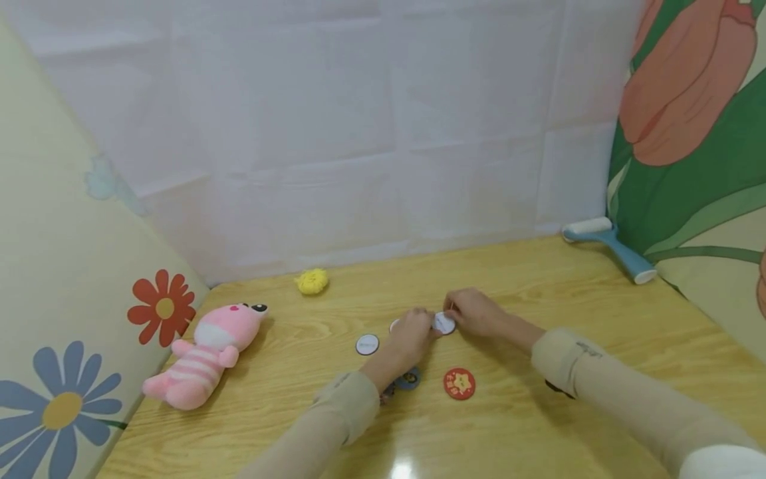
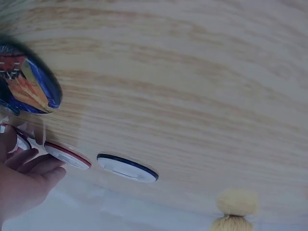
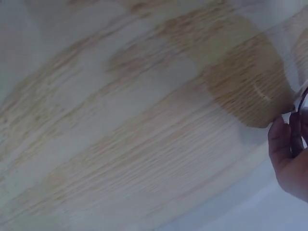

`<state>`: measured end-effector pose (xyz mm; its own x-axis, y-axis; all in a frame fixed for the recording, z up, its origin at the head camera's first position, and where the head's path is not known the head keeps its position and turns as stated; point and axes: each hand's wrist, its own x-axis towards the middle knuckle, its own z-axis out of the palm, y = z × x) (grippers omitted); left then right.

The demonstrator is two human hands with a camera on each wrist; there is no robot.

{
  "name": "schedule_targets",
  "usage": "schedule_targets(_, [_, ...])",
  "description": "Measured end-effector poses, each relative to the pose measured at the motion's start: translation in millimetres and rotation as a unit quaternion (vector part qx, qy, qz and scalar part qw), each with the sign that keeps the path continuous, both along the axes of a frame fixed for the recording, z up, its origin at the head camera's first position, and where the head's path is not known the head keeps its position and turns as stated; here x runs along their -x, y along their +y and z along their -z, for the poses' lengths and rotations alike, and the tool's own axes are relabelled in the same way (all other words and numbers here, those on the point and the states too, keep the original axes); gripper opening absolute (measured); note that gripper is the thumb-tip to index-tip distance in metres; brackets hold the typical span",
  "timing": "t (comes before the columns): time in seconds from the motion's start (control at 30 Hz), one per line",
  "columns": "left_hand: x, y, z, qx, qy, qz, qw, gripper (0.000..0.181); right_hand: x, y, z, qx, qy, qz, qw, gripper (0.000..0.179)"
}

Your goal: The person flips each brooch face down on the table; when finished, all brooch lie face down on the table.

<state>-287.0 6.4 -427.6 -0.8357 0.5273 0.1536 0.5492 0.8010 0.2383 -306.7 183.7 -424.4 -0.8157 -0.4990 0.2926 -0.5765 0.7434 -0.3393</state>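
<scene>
My left hand and right hand meet over a white-faced round disc, fingertips pinching its edges from either side. In the right wrist view, the right hand is at the frame edge with the disc's dark rim at its fingers. Beside the left fingers lies a red-rimmed white disc, mostly hidden in the head view. Farther left is a dark-rimmed white disc. Nearer me lie a blue picture disc, partly covered by the left wrist, and a red disc with a yellow star.
A pink striped plush toy lies at the table's left. Toward the back is a small yellow fuzzy thing. A blue-handled lint roller rests in the far right corner. White cloth hangs behind the wooden table.
</scene>
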Motion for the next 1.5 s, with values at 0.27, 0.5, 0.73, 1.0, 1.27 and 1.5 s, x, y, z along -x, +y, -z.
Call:
schedule_targets(0.27, [-19.8,-25.3,-5.4,0.012,0.036,0.039,0.9985,0.031,-15.9,-6,6.7,-0.055,0.088,-0.004,0.9946,0.009])
schedule_targets(0.5, [-71.4,-80.0,-16.2,-0.032,0.009,0.010,0.9994,0.067,-46.7,-30,-8.6,-0.048,0.041,-0.103,0.9926,0.026])
schedule_targets(0.73, [-92.2,-111.5,0.1,-0.050,0.004,0.024,0.9985,0.042,-70.3,-55,-12.7,-0.143,0.013,-0.153,0.9777,0.068])
schedule_targets(1.0, [-91.6,-113.0,10.5,-0.050,-0.007,0.026,0.9984,0.036,-71.2,-70,-3.9,-0.166,0.020,-0.160,0.9730,0.045])
schedule_targets(1.27, [-90.6,-109.5,8.1,-0.064,0.030,0.050,0.9962,0.025,-72.9,-74,-8.6,-0.158,0.031,-0.157,0.9744,0.045])
schedule_targets(1.5, [-89.0,-109.9,5.9,-0.051,0.049,0.045,0.9965,0.031,-73.0,-83,-9.9,-0.141,0.091,-0.194,0.9666,0.042])
